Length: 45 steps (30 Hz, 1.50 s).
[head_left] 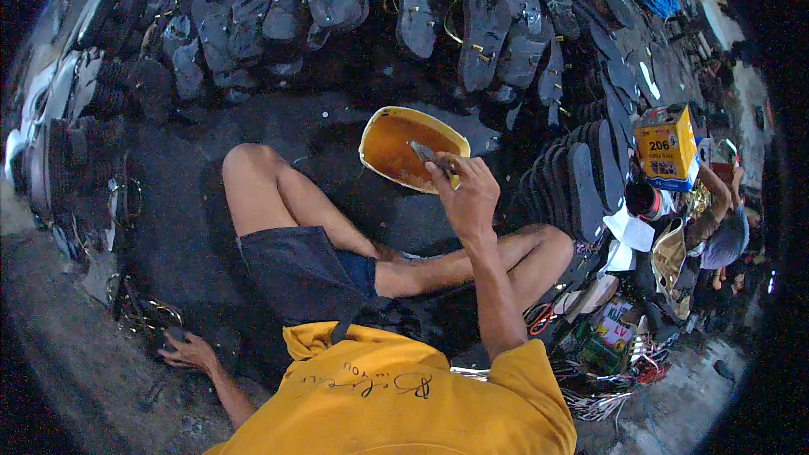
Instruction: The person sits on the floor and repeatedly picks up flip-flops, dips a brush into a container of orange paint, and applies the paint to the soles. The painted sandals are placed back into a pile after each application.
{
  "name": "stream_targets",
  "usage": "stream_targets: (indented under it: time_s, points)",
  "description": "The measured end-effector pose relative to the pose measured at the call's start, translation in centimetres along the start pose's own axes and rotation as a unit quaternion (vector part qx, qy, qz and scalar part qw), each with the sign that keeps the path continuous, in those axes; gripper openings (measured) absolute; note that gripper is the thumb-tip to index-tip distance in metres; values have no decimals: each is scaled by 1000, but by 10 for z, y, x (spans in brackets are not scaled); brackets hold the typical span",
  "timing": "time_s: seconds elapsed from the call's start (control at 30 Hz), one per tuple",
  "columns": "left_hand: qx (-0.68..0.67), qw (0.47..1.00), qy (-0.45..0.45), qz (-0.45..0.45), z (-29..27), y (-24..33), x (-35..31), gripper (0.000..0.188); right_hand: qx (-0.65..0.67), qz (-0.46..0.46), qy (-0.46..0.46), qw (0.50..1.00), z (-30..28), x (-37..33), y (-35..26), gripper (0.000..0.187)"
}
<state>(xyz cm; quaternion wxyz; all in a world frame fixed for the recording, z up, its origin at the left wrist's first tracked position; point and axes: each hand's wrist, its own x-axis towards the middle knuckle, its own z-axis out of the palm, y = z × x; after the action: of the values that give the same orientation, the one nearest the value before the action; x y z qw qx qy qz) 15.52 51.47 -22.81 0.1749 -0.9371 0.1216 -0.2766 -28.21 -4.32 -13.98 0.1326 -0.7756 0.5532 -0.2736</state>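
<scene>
My right hand (468, 195) is closed around a short glue brush (421, 152), whose pale, flattened tip points into a yellow tub (364, 150). The tub is a cut-open container with amber glue (396, 139) coating its inside, and it stands on the dark ground in front of my crossed legs. Out to the left, my left hand (192, 354) reaches low with its fingers apart. Beside its fingertips lies a small dark piece (175, 334), near a bundle of thin, shiny loops (156, 313). Whether the fingers touch that piece is unclear.
Dark sandal soles (484, 29) with yellow pegs lie in rows ahead. Soles stand stacked at right (581, 185) and left (72, 160). A yellow box (663, 152), papers (628, 229) and bundled straps (594, 396) sit at right, near another person's arm (716, 202).
</scene>
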Motion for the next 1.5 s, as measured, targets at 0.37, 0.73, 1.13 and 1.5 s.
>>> stream_targets:
  time_s: [0.37, 0.73, 1.13, 1.5]
  points:
    - [-638, 759, -82, -97, -295, 189, 163, 45, 129, 206, 8, 970, -33, -14, 30, 31]
    - [-490, 804, -95, 325, -242, 262, 55, 29, 307, 376, 9, 874, -43, -43, 53, 51]
    - [-736, 448, -464, 204, -306, 308, 75, 46, 577, 329, 166, 729, -39, -29, 44, 36]
    - [-788, 36, -611, 74, -361, 346, 14, 68, 480, 139, 190, 845, -69, 68, -92, 23]
